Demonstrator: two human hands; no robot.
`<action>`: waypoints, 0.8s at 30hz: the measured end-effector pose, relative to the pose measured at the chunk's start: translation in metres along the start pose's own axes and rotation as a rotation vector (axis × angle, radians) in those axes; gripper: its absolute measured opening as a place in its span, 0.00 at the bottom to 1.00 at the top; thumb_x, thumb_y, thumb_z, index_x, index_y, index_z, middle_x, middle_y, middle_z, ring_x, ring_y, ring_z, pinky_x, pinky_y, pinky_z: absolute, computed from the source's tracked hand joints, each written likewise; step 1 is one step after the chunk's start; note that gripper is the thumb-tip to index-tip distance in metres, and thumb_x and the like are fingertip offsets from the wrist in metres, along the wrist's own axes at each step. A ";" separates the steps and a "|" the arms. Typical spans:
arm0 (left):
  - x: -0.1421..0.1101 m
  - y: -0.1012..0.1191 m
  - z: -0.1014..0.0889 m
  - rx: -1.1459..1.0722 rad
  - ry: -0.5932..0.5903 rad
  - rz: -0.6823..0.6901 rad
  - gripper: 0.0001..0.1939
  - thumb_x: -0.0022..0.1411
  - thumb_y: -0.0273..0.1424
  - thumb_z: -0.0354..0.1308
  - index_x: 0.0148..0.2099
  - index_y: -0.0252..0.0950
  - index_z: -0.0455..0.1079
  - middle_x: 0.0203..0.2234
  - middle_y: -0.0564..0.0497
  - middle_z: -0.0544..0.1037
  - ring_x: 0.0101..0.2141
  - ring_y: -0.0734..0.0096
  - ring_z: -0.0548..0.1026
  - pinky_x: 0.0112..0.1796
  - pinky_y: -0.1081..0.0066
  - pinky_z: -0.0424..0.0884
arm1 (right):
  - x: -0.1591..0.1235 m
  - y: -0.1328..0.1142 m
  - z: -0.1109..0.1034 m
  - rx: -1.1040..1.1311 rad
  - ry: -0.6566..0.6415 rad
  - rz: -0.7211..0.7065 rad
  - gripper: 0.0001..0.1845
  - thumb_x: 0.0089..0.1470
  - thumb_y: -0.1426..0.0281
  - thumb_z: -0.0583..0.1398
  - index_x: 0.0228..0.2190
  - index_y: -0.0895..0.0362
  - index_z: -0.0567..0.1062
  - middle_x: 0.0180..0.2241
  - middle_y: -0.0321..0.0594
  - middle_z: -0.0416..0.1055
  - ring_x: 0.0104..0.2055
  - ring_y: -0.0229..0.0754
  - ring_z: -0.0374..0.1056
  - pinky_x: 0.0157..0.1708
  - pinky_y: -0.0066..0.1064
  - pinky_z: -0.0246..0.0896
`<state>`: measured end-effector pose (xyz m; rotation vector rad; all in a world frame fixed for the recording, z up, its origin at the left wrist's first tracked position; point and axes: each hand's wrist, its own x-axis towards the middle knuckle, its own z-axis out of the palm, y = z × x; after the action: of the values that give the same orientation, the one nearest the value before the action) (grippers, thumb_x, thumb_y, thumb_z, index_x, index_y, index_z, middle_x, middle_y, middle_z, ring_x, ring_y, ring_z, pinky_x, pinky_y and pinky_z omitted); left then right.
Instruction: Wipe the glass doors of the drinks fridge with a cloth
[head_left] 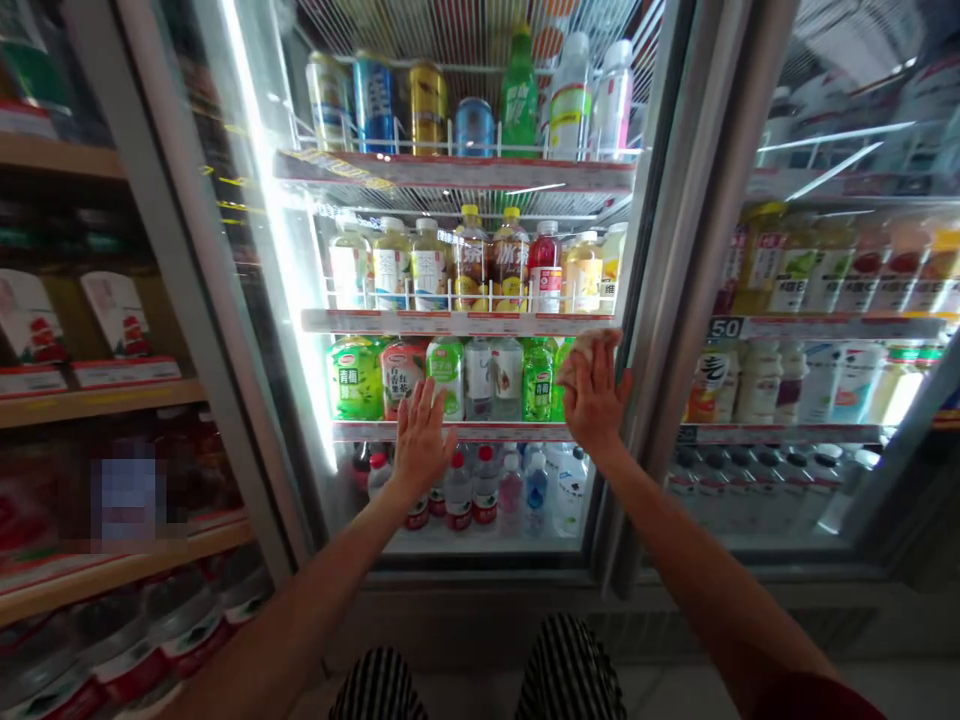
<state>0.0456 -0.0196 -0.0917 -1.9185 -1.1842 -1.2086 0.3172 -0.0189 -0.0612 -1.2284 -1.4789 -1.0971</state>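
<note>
Left of the hands, three brown wooden shelves (112,402); the left hand (422,445), empty, fingers extended, faces one metal-framed glass cooler door (495,568); I count four metal cans (427,105) above; the right hand (596,400) holds one crumpled beige cloth (592,345) against it.

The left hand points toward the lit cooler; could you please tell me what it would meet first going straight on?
Most likely the glass door pane; depth is unclear, and the left hand may be touching it. Behind the glass, roughly in line with the hand, stands a green-labelled bottle.
</note>
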 end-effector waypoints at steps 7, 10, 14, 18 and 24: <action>-0.013 0.023 0.012 -0.010 -0.051 0.100 0.30 0.58 0.29 0.49 0.62 0.32 0.49 0.61 0.40 0.52 0.62 0.59 0.45 0.59 0.53 0.45 | -0.080 0.013 -0.002 -0.006 -0.148 -0.118 0.30 0.54 0.72 0.50 0.59 0.54 0.53 0.62 0.49 0.48 0.64 0.50 0.42 0.58 0.54 0.40; -0.016 0.025 0.012 -0.007 -0.061 0.093 0.30 0.58 0.29 0.49 0.62 0.32 0.49 0.61 0.40 0.51 0.62 0.60 0.45 0.59 0.54 0.44 | -0.070 0.019 -0.001 -0.004 -0.126 -0.094 0.29 0.55 0.71 0.50 0.59 0.54 0.53 0.62 0.49 0.48 0.64 0.50 0.42 0.58 0.55 0.38; -0.018 0.021 0.008 0.011 -0.056 0.083 0.29 0.58 0.30 0.49 0.61 0.30 0.51 0.61 0.39 0.51 0.62 0.59 0.44 0.59 0.53 0.43 | -0.039 0.012 0.007 -0.018 -0.016 0.038 0.30 0.55 0.69 0.50 0.59 0.58 0.52 0.63 0.53 0.43 0.65 0.53 0.38 0.57 0.56 0.38; -0.029 0.012 0.006 0.039 -0.071 0.070 0.29 0.58 0.29 0.50 0.61 0.30 0.50 0.61 0.39 0.51 0.62 0.59 0.45 0.59 0.53 0.44 | -0.079 -0.014 0.013 0.050 -0.166 -0.308 0.27 0.53 0.73 0.52 0.56 0.55 0.59 0.61 0.48 0.50 0.65 0.48 0.38 0.60 0.52 0.32; -0.041 -0.002 0.003 0.064 -0.060 0.007 0.30 0.59 0.31 0.49 0.62 0.31 0.48 0.61 0.39 0.51 0.62 0.60 0.44 0.59 0.54 0.45 | -0.060 -0.023 0.012 0.121 -0.220 -0.429 0.25 0.53 0.70 0.52 0.54 0.53 0.61 0.60 0.43 0.54 0.65 0.43 0.37 0.61 0.50 0.20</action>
<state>0.0372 -0.0313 -0.1300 -1.9221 -1.2314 -1.1036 0.2997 -0.0215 -0.1244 -0.9951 -2.0121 -1.1521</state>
